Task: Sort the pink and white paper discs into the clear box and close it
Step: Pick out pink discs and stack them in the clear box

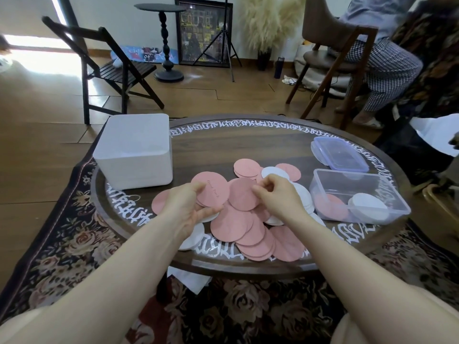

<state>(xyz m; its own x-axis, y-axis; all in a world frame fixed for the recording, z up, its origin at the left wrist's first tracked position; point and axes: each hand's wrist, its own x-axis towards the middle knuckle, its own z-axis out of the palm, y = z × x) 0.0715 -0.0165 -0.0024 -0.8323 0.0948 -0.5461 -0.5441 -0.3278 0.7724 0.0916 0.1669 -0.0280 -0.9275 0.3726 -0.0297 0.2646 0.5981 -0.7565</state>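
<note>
Pink discs (210, 188) are being gathered into a stack gripped by the left hand (191, 207), while the right hand (274, 194) is pinching the edge of another pink disc (242, 197) on the heap lying mid-surface. Sorting is judged partly done: the clear box (357, 194), just right, is already holding pink and white stacks, its lid (339, 153) lying beyond it. Next, the gathered stack is probably being carried rightward.

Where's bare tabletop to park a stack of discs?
Free: the dark wood between the white square bin and the clear lid with purple clips, behind the pile. Crowded: the table's middle and near edge under pink and white paper discs, and the right by the clear plastic box.
</note>
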